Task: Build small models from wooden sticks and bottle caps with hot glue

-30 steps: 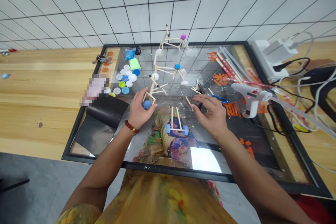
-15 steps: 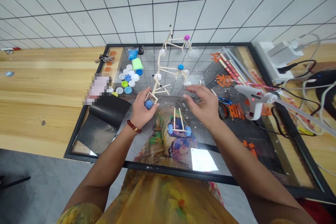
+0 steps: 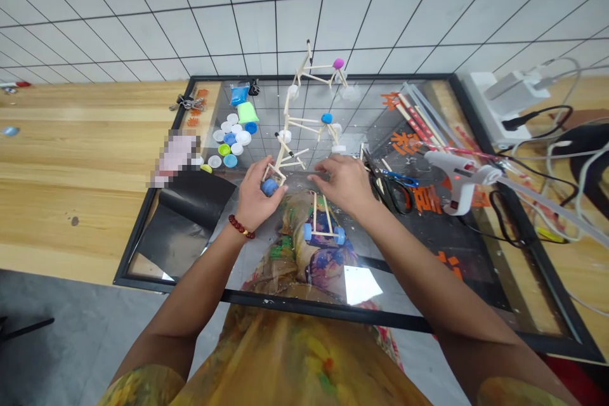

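Observation:
My left hand (image 3: pixel 257 198), with a red bead bracelet, is closed round the blue-wheeled end of a small wooden stick model (image 3: pixel 286 163). A blue bottle-cap wheel (image 3: pixel 269 187) shows between thumb and fingers. My right hand (image 3: pixel 347 183) hovers to the right of that model, fingers spread a little, nothing visible in them. Just below it lies a stick frame (image 3: pixel 323 216) with a blue wheel at each end of its crossbar. Farther back stand two more stick models, one with a blue lump (image 3: pixel 326 118), the other with a magenta lump (image 3: pixel 338 63).
Bottle caps (image 3: pixel 243 137) and a green lump (image 3: pixel 247 112) are at back left, with black sheet (image 3: pixel 195 203) nearer. Scissors (image 3: pixel 397 193), a glue gun (image 3: pixel 459 181) with cables and a power strip (image 3: pixel 488 108) stand right. Tiled wall behind.
My right hand has moved left toward the model held by my left hand, uncovering the scissors. My left hand keeps its hold. The view has shifted slightly.

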Demonstrator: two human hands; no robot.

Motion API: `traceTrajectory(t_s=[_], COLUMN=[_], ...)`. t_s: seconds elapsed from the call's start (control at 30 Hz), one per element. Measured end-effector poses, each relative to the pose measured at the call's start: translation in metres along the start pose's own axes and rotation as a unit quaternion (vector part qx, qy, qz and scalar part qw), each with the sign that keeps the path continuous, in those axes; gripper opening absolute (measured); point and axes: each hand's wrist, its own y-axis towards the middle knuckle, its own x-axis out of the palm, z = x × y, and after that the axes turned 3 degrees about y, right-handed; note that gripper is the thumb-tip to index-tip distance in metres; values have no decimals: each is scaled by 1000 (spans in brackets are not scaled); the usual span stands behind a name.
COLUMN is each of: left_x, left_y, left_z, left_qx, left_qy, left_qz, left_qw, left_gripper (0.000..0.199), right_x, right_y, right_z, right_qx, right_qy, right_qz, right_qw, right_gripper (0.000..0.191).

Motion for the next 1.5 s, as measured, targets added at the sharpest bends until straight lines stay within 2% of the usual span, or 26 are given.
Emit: traceTrajectory(t_s=[0.17, 0.7, 0.9, 1.3, 1.5], left_x=[0, -1, 0, -12, -14], left_y=[0, 1, 1, -1, -3], left_z=[1, 3, 2, 4, 9], left_qx=[-2, 4, -4, 14, 25], left_qy=[5, 22, 10, 39, 49], left_qz=[-2, -4, 0, -8, -31], left_qw=[1000, 1000, 1000, 999, 998], left_gripper=[65, 65, 65, 68, 72], right_x=[8, 24, 27, 24, 23], right_y=[16, 21, 19, 7, -2], right_z=[-14, -14, -13, -20, -20], right_qx=[39, 71, 60, 53, 48], right_qy=[-14, 5, 30, 50, 36], right_qz=[-35, -8, 18, 18, 10], right_qw=[999, 997, 998, 997, 998], right_gripper=[19, 16, 17, 15, 14])
